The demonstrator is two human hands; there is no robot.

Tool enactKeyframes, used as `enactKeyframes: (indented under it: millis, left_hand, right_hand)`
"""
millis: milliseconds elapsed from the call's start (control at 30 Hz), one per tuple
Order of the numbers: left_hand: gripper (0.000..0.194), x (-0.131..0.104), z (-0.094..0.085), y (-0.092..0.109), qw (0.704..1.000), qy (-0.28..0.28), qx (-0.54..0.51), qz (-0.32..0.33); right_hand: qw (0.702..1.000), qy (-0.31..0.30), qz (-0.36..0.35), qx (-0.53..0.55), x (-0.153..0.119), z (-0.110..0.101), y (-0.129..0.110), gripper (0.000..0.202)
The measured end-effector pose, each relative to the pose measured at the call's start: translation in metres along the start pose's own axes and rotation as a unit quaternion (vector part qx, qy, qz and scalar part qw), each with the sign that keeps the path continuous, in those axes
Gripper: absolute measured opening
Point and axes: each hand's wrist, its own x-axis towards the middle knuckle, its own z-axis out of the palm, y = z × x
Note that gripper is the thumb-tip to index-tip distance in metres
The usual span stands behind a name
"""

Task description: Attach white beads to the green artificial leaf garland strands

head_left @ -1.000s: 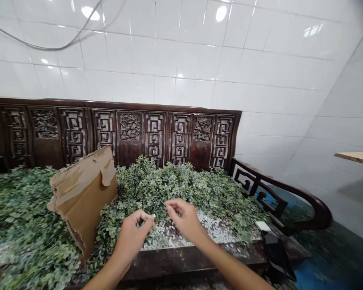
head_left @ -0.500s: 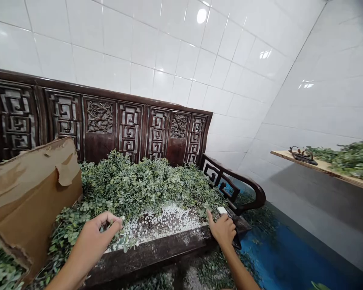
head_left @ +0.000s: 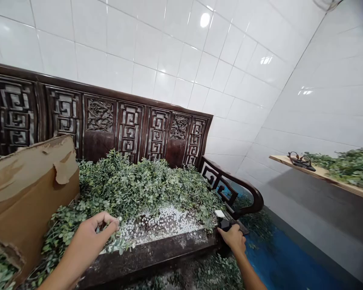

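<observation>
My left hand (head_left: 93, 237) is closed in a pinch at the left, holding a green sprig (head_left: 121, 243) that hangs below its fingertips near the bench's front edge. At the right, my right hand (head_left: 234, 238) is closed around a black object (head_left: 224, 223) beside a small white block (head_left: 219, 214). Between the hands, many small white pieces (head_left: 169, 220) lie scattered on the dark wooden seat. Behind them a large heap of green artificial foliage (head_left: 148, 181) covers the bench up to its carved back (head_left: 99, 145).
A torn cardboard box (head_left: 33, 193) stands at the left. The bench's curved armrest (head_left: 258, 197) rises at the right. Farther right, a wooden shelf (head_left: 323, 173) carries foliage and a dark metal tool (head_left: 301, 161). Blue material (head_left: 284, 257) lies low at the right.
My right hand has moved right and closed on the black object. My left hand keeps its pinch on the sprig. The view has shifted slightly.
</observation>
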Motion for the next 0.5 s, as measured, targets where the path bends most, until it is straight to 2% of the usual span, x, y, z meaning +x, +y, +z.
enactKeyframes:
  millis: [267,433,500]
  left_hand:
    - [0.032,-0.006,0.001,0.008,0.999,0.024,-0.031,-0.008]
    - [0.031,-0.004,-0.002,0.005,1.0,0.0,-0.021,-0.006]
    - [0.033,-0.003,-0.002,0.002,1.0,-0.003,-0.013,-0.002]
  right_hand:
    - [0.998,-0.003,-0.051,0.047,0.008,0.007,0.008,0.067]
    - [0.991,0.037,-0.073,0.106,-0.003,0.004,0.033,0.056]
    - [0.986,0.055,-0.103,0.122,-0.013,0.002,0.046,0.052]
